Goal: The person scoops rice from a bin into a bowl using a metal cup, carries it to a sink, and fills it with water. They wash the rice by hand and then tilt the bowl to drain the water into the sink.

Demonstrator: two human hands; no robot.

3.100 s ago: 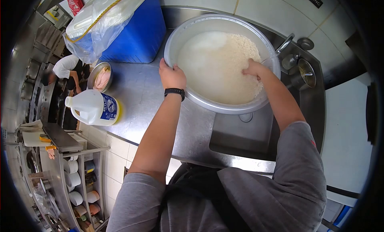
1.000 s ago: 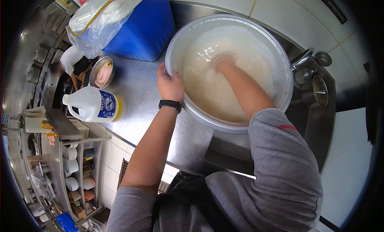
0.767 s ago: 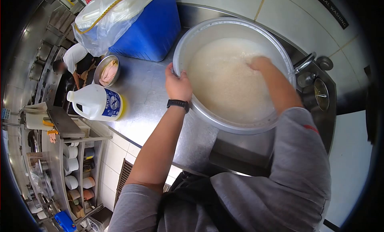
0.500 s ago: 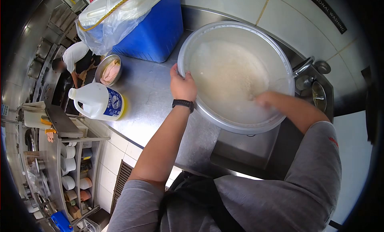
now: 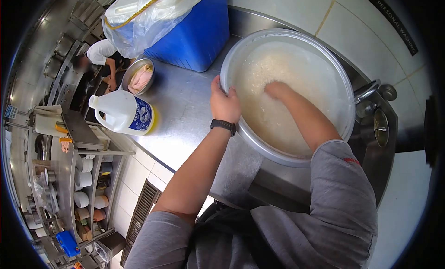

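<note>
A large round pale basin (image 5: 282, 34) rests over the sink, holding cloudy water and what looks like rice grains (image 5: 266, 67). My left hand (image 5: 225, 102), with a black band at the wrist, grips the basin's left rim, its thumb on the edge. Inside the basin, my right hand (image 5: 276, 89) is partly under the cloudy water among the grains. Its fingers are hidden, so whether they hold any grains does not show.
Left of the basin stand a jug of yellow liquid (image 5: 123, 115), a metal bowl with raw meat (image 5: 139, 76) and a blue cooler (image 5: 190, 37). A faucet (image 5: 367, 90) is at the right. Another person (image 5: 99, 53) bends over far left, beyond shelves (image 5: 99, 185).
My right hand has swept from the basin's near right side to its upper middle, and the grains have shifted in the water. My left hand stays on the rim. The view has shifted slightly.
</note>
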